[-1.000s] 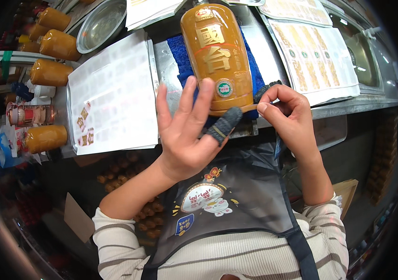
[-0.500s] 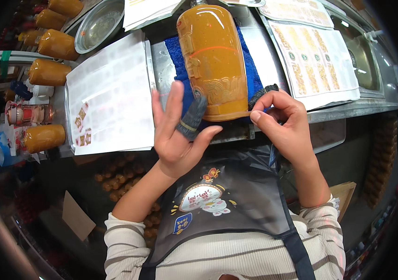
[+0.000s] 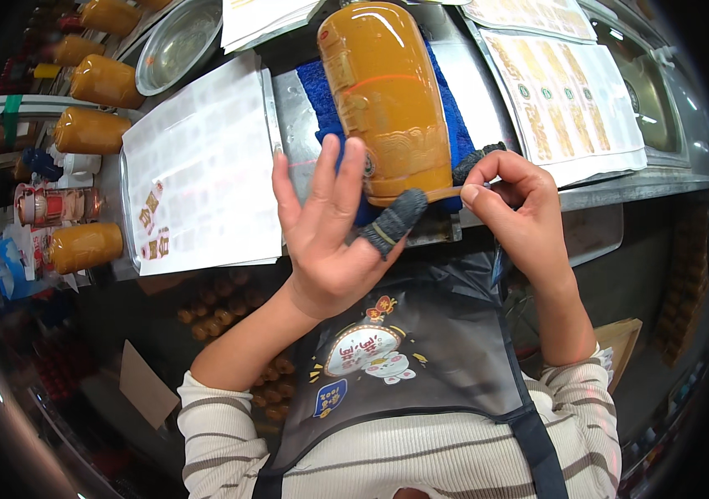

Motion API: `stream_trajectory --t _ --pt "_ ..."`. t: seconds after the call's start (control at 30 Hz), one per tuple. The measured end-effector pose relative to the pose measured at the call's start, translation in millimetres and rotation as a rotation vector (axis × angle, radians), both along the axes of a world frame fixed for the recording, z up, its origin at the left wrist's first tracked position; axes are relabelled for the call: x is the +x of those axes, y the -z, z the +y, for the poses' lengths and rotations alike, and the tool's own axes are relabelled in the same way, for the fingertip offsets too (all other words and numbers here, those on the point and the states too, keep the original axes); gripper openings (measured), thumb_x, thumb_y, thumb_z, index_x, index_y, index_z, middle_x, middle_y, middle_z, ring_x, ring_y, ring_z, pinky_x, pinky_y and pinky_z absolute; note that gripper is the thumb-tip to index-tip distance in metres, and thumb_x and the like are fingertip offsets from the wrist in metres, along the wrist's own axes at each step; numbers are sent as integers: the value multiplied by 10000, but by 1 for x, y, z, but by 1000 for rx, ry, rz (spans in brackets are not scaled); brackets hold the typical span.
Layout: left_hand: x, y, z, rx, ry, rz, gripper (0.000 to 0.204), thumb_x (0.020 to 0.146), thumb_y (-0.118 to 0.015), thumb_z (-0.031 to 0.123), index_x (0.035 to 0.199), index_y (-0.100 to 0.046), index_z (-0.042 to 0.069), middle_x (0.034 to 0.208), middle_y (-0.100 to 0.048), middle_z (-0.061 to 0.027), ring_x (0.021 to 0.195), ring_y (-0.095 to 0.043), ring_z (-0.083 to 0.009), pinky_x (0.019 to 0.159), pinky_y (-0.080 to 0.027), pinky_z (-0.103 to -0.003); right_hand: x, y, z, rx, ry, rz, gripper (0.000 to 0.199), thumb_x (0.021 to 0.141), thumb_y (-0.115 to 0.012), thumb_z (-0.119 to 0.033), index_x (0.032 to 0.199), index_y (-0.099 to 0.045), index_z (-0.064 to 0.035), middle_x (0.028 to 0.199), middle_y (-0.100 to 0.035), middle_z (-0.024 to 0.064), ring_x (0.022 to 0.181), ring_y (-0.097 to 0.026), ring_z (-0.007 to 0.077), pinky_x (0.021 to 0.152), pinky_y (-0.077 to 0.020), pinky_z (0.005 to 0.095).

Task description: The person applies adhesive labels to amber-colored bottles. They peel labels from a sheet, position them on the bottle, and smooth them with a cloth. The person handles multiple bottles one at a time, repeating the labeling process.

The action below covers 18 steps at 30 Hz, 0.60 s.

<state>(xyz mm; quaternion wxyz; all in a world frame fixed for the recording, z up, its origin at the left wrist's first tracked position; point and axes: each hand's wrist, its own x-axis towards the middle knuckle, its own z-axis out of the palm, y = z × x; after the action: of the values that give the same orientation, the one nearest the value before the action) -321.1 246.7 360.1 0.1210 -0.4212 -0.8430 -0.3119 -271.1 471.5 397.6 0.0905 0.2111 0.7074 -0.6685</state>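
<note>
A large amber-brown bottle with raised relief lies on a blue towel, its base facing me. Along the base edge runs a thin amber strip, whose right end stands off the bottle. My right hand pinches that end between thumb and forefinger; a grey knit finger sleeve covers one of its fingers. My left hand has its other fingers spread upward beside the bottle. Its forefinger, in a grey finger sleeve, lies against the strip at the base. The left thumb is mostly hidden.
At left, a white decal sheet on a tray has a few gold-and-red pieces at its corner. Several amber bottles line the left side near a metal bowl. Patterned gold sheets lie right, beside a metal basin.
My left forefinger has moved from the bottle's side down and right onto the strip at the base. The right hand, still pinching the strip, has shifted slightly right.
</note>
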Motion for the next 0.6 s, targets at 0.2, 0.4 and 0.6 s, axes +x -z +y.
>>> stream_trajectory --t 0.2,0.4,0.6 --pt "-14 -21 30 -54 38 72 177 722 -819 173 849 -720 100 1461 -522 -218 1373 -450 -462 1124 -99 -713 -1 8 -3 20 -3 8 69 874 -684 -42 846 -625 -20 769 -575 -58 631 -458 -22 557 -345 158" --pt "-14 3 10 125 -93 -101 532 713 -866 229 1162 -713 -10 1470 -497 -252 1344 -502 -425 1141 -162 -661 -1 8 -6 118 -72 64 73 854 -710 -52 836 -649 -17 840 -545 -32 627 -450 -17 556 -335 161" --pt "10 14 -22 47 -95 -187 527 724 -876 213 1125 -692 -74 1451 -483 -305 1316 -517 -454 1128 -202 -666 1 -6 -6 154 -76 77 76 847 -706 -46 824 -638 -23 835 -521 -39 632 -457 -15 563 -335 160"
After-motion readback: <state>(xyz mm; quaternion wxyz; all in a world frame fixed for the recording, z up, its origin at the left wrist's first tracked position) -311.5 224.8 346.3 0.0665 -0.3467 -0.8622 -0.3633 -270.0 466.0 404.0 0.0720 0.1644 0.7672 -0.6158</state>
